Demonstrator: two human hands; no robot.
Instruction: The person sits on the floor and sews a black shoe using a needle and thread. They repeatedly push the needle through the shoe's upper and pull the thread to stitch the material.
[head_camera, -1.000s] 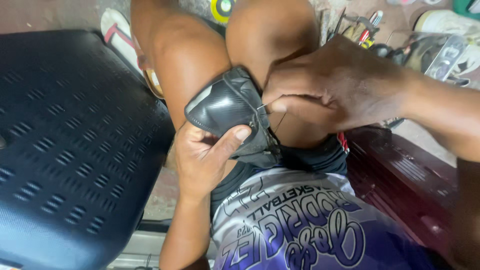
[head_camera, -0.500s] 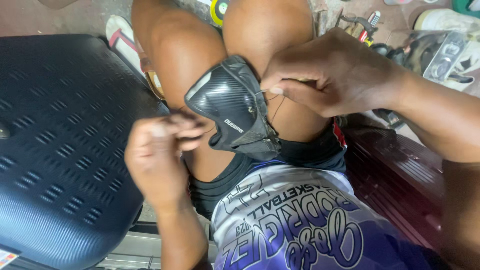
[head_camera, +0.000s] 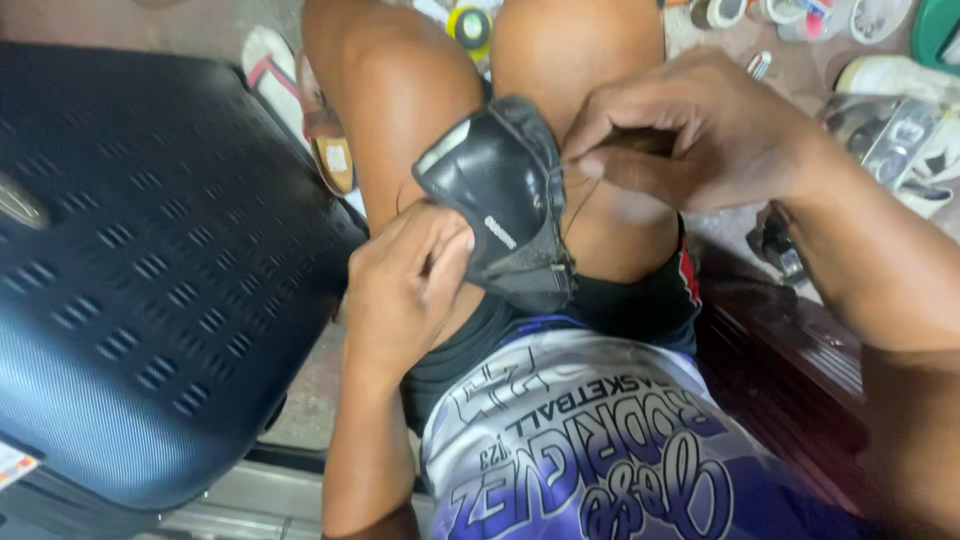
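Mid-stitch on the black shoe (head_camera: 500, 200), wedged between the knees. Left hand (head_camera: 405, 290) closed around its lower edge; right hand (head_camera: 690, 135) pinched shut on a thread (head_camera: 572, 215) — seam seemingly unfinished, more stitches left.

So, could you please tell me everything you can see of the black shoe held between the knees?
The black shoe looks like smooth leather or imitation leather with a pale edge along one side and a small light mark on its flank. It lies tilted between the person's bare thighs. The left hand grips its lower edge; the right hand pinches at its upper right side, where a thin dark thread hangs down alongside it.
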